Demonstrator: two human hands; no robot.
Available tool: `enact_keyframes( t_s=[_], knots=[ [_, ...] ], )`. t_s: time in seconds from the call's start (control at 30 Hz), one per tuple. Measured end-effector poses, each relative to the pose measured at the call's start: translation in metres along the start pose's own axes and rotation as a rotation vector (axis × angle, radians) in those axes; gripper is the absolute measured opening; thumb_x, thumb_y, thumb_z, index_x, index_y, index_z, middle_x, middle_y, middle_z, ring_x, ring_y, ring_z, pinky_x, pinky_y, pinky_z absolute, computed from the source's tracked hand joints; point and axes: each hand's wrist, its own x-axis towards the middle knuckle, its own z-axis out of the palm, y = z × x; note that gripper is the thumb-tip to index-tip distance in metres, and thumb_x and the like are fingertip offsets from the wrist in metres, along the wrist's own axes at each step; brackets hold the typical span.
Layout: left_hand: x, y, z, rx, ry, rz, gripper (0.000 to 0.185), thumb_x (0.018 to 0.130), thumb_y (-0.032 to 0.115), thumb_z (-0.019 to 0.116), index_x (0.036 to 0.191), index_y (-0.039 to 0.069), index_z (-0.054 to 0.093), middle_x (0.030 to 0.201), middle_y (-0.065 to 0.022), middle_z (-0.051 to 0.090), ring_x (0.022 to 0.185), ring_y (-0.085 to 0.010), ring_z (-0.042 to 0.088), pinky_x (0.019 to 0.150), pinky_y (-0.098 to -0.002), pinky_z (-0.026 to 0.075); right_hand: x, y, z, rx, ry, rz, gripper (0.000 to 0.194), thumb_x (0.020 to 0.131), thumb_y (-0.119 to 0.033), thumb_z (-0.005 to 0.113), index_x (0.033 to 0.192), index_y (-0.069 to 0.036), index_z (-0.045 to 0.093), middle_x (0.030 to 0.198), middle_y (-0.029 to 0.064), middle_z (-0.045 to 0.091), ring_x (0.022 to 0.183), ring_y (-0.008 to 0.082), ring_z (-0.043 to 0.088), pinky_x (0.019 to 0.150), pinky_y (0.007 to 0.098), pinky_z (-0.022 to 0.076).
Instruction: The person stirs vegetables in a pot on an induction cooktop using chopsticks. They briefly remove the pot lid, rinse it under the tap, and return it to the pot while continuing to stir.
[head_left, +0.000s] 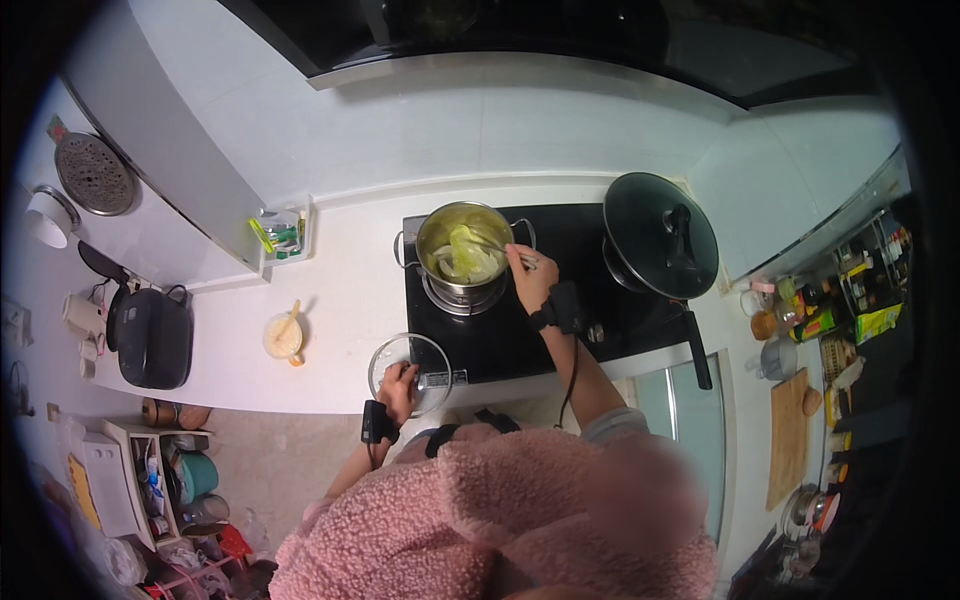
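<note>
Chopsticks (491, 244) are gripped in my right hand (532, 277), their tips among pale green leaves (472, 255) in a stainless steel pot (466, 281). This two-handled pot stands on the left burner of a black gas stove (495, 349). My left hand (397, 391) has its fingers around the knob of a round glass lid (427, 345). The lid is at the stove's front left corner, partly over the white counter; whether it rests there or is held just above is unclear.
A lidded wok (652, 240) occupies the right burner, its handle (697, 345) jutting toward the front edge. Left on the counter are a mug with a spoon (285, 337) and a dark appliance (155, 337). A range hood (525, 30) hangs overhead. A cutting board (789, 435) lies right.
</note>
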Motion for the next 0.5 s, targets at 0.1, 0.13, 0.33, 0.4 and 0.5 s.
enact_keyframes(
  t_s=[0.1, 0.13, 0.33, 0.4, 0.5],
  knots=[
    [0.000, 0.000, 0.000, -0.007, -0.004, -0.010, 0.036, 0.079, -0.003, 0.057, 0.115, 0.002, 0.063, 0.116, -0.0188, 0.056, 0.109, -0.0368, 0.053, 0.093, -0.0411, 0.047, 0.004, 0.000, 0.003, -0.113, -0.133, 0.038, 0.027, 0.093, -0.029, 0.061, 0.088, -0.004, 0.071, 0.072, 0.0117, 0.068, 0.064, 0.0287, 0.065, 0.054, 0.0346, 0.0488],
    [0.000, 0.000, -0.001, -0.006, -0.004, -0.010, 0.036, 0.079, -0.003, 0.057, 0.115, 0.002, 0.063, 0.116, -0.0188, 0.056, 0.109, -0.0368, 0.053, 0.093, -0.0411, 0.047, 0.007, 0.000, 0.001, -0.157, -0.167, 0.030, 0.026, 0.093, -0.027, 0.060, 0.086, -0.005, 0.072, 0.068, 0.0100, 0.067, 0.064, 0.0284, 0.065, 0.055, 0.0336, 0.0484],
    [-0.001, 0.002, -0.001, 0.004, -0.006, -0.006, 0.037, 0.079, -0.003, 0.057, 0.115, 0.003, 0.063, 0.117, -0.0188, 0.056, 0.109, -0.0368, 0.053, 0.094, -0.0409, 0.046, 0.010, -0.009, 0.011, -0.028, -0.102, -0.107, 0.031, 0.092, -0.031, 0.061, 0.080, -0.004, 0.071, 0.065, 0.0122, 0.063, 0.059, 0.0294, 0.060, 0.053, 0.0367, 0.0468],
    [-0.001, 0.002, -0.001, 0.025, -0.009, -0.007, 0.037, 0.079, -0.003, 0.057, 0.114, 0.002, 0.063, 0.117, -0.0188, 0.057, 0.109, -0.0367, 0.054, 0.094, -0.0407, 0.046, 0.009, -0.010, 0.015, -0.020, -0.278, 0.034, 0.026, 0.088, -0.029, 0.066, 0.084, -0.004, 0.073, 0.067, 0.0136, 0.066, 0.067, 0.0303, 0.065, 0.059, 0.0362, 0.0495],
    [-0.001, 0.002, -0.001, 0.024, 0.008, 0.003, 0.036, 0.078, -0.004, 0.057, 0.113, 0.002, 0.064, 0.115, -0.0187, 0.057, 0.108, -0.0366, 0.054, 0.093, -0.0404, 0.047, 0.007, -0.009, 0.016, -0.156, -0.187, -0.073, 0.026, 0.088, -0.030, 0.066, 0.085, -0.004, 0.073, 0.067, 0.0137, 0.066, 0.067, 0.0304, 0.065, 0.059, 0.0365, 0.0495]
  ],
)
